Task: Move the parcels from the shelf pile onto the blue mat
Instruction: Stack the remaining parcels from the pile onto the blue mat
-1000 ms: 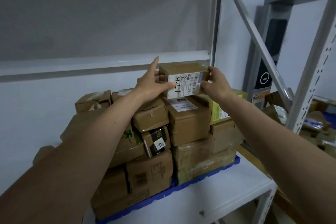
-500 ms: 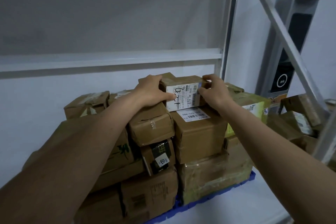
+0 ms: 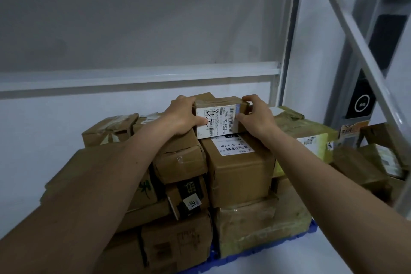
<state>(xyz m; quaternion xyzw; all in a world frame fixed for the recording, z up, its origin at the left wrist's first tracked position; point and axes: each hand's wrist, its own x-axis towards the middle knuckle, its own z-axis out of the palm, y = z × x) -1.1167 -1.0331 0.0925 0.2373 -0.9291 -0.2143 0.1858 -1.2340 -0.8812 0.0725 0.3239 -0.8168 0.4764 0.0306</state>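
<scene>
Both hands grip the labelled parcel (image 3: 219, 118) atop the pile: left hand (image 3: 181, 115) fingers curl over its left end, right hand (image 3: 255, 115) fingers curl over its right.

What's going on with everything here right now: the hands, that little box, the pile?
Left hand: grips the small box's left end.
Right hand: grips its right end.
Small box: on top of the pile, label facing the camera, resting on the big box.
Big box: closed, label on top.
Pile: stacked on the blue mat.
Blue mat: edge shows under the pile.
</scene>
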